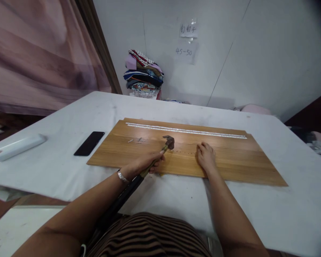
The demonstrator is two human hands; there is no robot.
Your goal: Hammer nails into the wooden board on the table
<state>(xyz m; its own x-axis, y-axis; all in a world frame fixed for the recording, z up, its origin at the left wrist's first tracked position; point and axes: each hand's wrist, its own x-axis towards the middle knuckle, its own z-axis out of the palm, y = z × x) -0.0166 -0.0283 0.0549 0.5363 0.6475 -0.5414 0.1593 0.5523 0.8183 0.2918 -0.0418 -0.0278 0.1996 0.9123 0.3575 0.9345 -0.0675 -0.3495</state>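
Observation:
A wooden board (230, 157) lies flat on the white table (69, 117). My left hand (147, 165) is shut on the handle of a hammer (169, 142), whose dark head hovers just above the board's middle. A row of small nail dots (183, 152) runs across the board between the hammer head and my right hand (205, 154). That hand rests on the board with its fingers curled together; whether it pinches a nail is too small to see. Several loose nails (137, 140) lie on the board to the left. A silvery strip (187, 130) runs along the board's far edge.
A black phone (89, 143) lies on the table left of the board, and a long white case (17, 147) sits further left. A stack of folded clothes (143, 75) stands against the white wall behind the table, under two paper notes (187, 42).

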